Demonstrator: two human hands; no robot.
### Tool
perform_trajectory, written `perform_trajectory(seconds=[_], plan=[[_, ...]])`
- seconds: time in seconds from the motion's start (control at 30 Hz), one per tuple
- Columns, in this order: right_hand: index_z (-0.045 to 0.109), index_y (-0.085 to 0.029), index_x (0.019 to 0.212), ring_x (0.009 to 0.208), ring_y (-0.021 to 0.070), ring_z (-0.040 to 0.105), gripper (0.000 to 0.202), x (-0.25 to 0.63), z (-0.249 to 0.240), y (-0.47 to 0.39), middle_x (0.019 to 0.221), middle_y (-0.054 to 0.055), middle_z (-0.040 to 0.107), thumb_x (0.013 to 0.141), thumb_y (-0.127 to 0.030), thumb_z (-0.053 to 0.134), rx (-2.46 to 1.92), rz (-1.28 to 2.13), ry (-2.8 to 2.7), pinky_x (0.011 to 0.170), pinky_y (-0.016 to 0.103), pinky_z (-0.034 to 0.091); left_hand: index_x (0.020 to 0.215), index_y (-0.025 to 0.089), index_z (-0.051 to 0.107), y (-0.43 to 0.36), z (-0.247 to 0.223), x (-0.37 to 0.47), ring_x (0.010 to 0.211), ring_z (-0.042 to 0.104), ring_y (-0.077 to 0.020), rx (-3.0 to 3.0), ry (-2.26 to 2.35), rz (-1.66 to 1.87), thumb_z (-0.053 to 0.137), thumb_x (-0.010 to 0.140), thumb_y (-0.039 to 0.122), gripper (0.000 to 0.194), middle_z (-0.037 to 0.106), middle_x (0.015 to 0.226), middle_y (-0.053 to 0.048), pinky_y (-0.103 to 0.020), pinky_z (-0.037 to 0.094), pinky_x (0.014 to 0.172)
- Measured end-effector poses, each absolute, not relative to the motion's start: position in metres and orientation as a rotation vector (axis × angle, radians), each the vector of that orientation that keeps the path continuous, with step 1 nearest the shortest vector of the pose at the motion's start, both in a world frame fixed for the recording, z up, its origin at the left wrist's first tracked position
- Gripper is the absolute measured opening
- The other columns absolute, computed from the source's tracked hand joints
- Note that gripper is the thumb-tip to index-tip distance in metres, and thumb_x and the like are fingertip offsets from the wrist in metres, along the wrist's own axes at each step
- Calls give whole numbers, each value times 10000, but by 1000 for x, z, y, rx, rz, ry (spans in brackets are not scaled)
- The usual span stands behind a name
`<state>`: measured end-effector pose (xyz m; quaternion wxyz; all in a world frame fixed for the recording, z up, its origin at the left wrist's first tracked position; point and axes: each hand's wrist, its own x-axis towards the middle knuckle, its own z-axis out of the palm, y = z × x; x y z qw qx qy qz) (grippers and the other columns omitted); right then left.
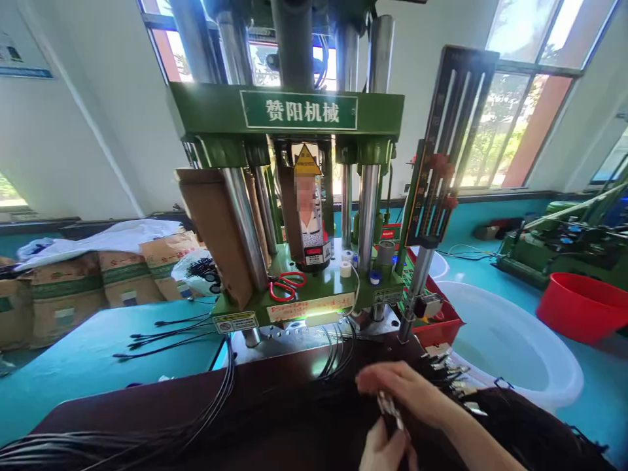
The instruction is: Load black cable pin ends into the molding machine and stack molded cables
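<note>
My left hand (385, 448) is closed round a small bunch of silver metal cable connectors (391, 411), low on the right of the view. Arching over their top ends is my right hand (400, 387), its fingers together and curled against the connectors; the fingertips are slightly blurred and the thumb is partly hidden. Both hands are above the dark brown tabletop (275, 366). Right beside them lies a heap of black cables with metal ends (444, 367). Several thin black cables (336, 356) run out of the lower part of the green press toward the tabletop.
The green press (206, 108) stands ahead, red-handled scissors (287, 286) on its ledge. A thick bundle of black cables (88, 441) lies at left. Right are a slotted control panel (449, 144), a red tray (449, 320), a white tub (515, 333) and a red basin (583, 307).
</note>
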<state>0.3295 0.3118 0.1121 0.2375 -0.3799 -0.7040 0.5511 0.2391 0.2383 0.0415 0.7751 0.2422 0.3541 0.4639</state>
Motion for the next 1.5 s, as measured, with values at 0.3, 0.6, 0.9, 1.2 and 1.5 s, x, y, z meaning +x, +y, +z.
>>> perform_trajectory(seconds=[0.3,0.6,0.9,1.2,1.5], plan=[[569,-69,987,1020,276,516,365,298,77,384,1026,200,578,686,8,379,-1586,194,-2682,874,398,379,740,167,491,253,61,198,289,252,-24,408,808,1129,727,436,641,611,384,395,101,-161,207,264],[538,-169,823,410,75,453,211,351,105,326,544,-45,503,685,-165,378,-1689,1107,-2344,393,174,342,717,182,456,252,62,205,277,205,-15,508,880,1055,632,470,724,621,342,384,116,-152,165,247],[389,-91,1291,261,51,318,646,361,65,251,401,-83,417,838,-551,363,-1374,1430,-1185,260,148,244,553,159,480,253,69,236,222,228,-27,827,979,852,647,572,455,340,329,316,92,-162,136,217],[420,-82,1277,261,51,323,638,366,60,254,397,-68,453,819,-526,417,-1340,1479,-1173,258,146,226,555,161,488,256,68,235,215,190,-22,818,1008,844,622,557,528,390,306,305,101,-177,116,229],[466,-124,1262,320,56,317,634,359,58,248,427,-67,405,810,-565,416,-1383,1333,-1323,292,163,235,586,165,454,251,66,238,242,220,-19,870,1097,905,618,540,667,530,332,335,97,-173,140,243]])
